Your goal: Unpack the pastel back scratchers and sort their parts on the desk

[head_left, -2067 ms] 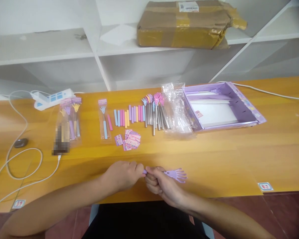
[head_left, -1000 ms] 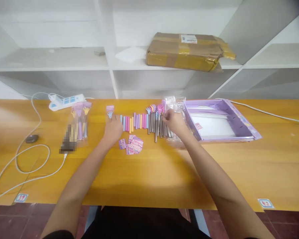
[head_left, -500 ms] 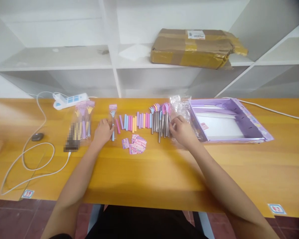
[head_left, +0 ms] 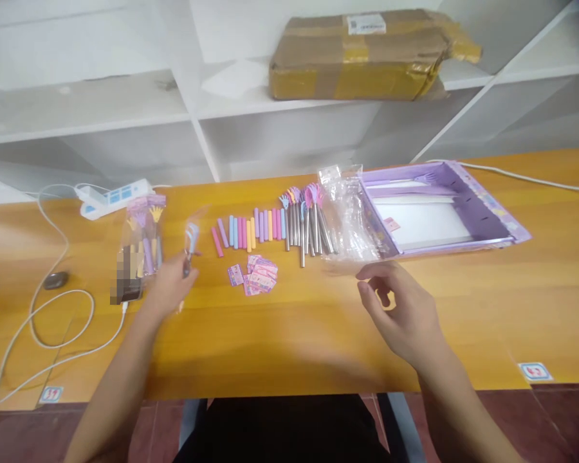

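My left hand (head_left: 168, 283) is closed round a small back scratcher (head_left: 192, 236) with a light-blue hand-shaped head, which seems to be in a clear bag; motion blurs it. My right hand (head_left: 400, 308) hovers above the table front, fingers loosely curled, thumb and index finger slightly apart, nothing visible in it. Beyond it lie clear plastic bags (head_left: 352, 222). Several metal back scratchers (head_left: 302, 222) with coloured heads lie left of the bags. Coloured handle sleeves (head_left: 251, 231) form a row beside them, and pink printed cards (head_left: 260, 276) lie in front.
A purple tray box (head_left: 400, 251) stands at the right. Bagged scratchers (head_left: 147, 238) lie at the left, near a power strip (head_left: 118, 198), a white cable (head_left: 89, 341) and a black mouse-like object (head_left: 56, 280). A taped carton (head_left: 357, 61) rests on the shelf behind.
My left hand has lifted the blue-headed scratcher off the table and drawn it left and nearer. My right hand has left the metal scratchers and bags, moving right and toward me. The view has shifted.
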Demonstrator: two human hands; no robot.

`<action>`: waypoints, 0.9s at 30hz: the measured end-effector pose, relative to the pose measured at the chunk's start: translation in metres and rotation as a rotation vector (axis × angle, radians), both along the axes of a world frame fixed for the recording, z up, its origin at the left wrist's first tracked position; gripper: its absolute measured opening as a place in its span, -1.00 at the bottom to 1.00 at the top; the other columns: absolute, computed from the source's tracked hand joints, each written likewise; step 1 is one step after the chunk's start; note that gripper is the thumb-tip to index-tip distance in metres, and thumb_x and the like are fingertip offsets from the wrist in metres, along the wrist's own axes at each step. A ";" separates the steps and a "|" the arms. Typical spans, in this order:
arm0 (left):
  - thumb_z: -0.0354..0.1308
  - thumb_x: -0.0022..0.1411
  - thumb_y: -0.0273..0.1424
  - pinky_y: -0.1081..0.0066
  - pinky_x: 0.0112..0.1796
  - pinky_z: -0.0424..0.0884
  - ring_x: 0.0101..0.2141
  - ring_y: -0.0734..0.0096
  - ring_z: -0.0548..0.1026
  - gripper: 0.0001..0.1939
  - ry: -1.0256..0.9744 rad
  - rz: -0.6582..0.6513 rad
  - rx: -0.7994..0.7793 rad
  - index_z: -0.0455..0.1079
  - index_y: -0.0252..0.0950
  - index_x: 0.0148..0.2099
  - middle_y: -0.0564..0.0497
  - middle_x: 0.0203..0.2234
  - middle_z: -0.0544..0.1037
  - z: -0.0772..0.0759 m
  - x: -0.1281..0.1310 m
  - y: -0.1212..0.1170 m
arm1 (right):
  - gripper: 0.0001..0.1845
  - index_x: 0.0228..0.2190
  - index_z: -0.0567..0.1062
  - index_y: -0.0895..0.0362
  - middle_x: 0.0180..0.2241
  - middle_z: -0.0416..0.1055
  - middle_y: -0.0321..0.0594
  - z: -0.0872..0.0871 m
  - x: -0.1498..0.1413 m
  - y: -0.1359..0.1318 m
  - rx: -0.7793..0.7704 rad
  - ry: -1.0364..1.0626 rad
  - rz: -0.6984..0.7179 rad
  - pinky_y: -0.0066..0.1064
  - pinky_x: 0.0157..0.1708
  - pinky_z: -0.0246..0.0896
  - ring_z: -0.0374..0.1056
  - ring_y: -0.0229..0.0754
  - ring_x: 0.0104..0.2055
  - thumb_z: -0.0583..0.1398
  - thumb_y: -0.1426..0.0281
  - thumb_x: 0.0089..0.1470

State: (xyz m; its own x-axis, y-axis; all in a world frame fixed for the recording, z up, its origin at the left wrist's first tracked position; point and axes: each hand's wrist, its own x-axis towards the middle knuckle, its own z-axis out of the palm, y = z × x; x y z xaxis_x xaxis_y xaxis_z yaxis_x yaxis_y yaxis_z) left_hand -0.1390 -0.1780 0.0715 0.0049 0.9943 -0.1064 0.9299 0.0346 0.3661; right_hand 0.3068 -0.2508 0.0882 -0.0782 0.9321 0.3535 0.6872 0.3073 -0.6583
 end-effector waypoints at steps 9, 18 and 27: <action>0.25 0.19 -0.49 0.31 -0.19 0.41 -0.22 0.22 0.51 -0.62 -0.552 -0.847 -0.646 0.47 -0.19 0.06 -0.09 -0.10 0.53 -0.003 0.093 -0.066 | -0.73 -0.27 0.51 0.05 -0.38 0.49 -0.26 -0.043 -0.054 -0.022 -0.340 0.236 0.219 -0.34 -0.38 0.38 0.42 -0.18 -0.41 0.31 0.13 0.37; 0.28 0.43 0.04 0.51 -0.57 0.29 -0.58 0.52 0.45 -0.29 -1.108 -0.331 -1.026 0.23 -0.20 0.41 0.05 -0.33 0.54 -0.052 0.133 -0.047 | -0.49 0.18 0.31 0.06 -0.27 0.59 -0.21 -0.087 -0.080 -0.024 -0.270 0.377 -0.015 -0.33 -0.40 0.52 0.55 -0.14 -0.39 0.31 0.18 0.34; 0.34 0.42 -0.02 0.54 -0.56 0.34 -0.61 0.57 0.45 -0.30 -1.192 -0.362 -1.111 0.26 -0.21 0.42 0.07 -0.35 0.54 -0.067 0.124 -0.040 | -0.79 -0.06 0.53 0.01 0.10 0.47 0.02 -0.099 -0.066 -0.014 0.006 0.139 0.031 -0.23 -0.24 0.56 0.57 -0.11 -0.16 0.12 0.50 0.42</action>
State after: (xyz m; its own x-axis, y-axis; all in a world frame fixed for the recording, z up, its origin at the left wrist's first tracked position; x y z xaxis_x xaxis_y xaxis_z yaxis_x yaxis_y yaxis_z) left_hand -0.0148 -0.2181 0.0042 0.7945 0.3722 -0.4798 0.1840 0.6054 0.7743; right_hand 0.2408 -0.2647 -0.0104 -0.0571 0.9278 0.3687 0.5795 0.3315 -0.7445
